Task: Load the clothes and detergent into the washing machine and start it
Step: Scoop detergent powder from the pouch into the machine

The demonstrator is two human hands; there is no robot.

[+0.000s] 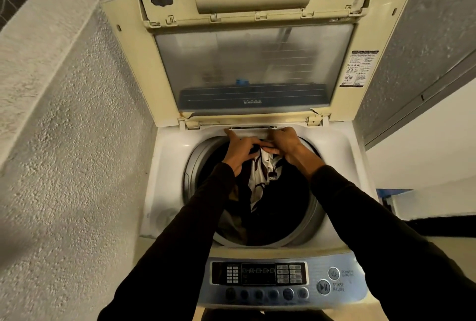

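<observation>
Both hands reach to the far rim of the washer (164, 166), lid (253, 63) upright behind. The left hand (240, 152) and right hand (282, 144) pinch a patterned cloth (260, 176) hanging into the drum, above dark clothes (283, 204). The panel (278, 280) lies nearest.

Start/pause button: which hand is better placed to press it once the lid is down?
Right, probably. The start/pause button sits at the control panel's right end, under the right forearm. Both the right hand and left hand are busy at the drum's far rim.
</observation>
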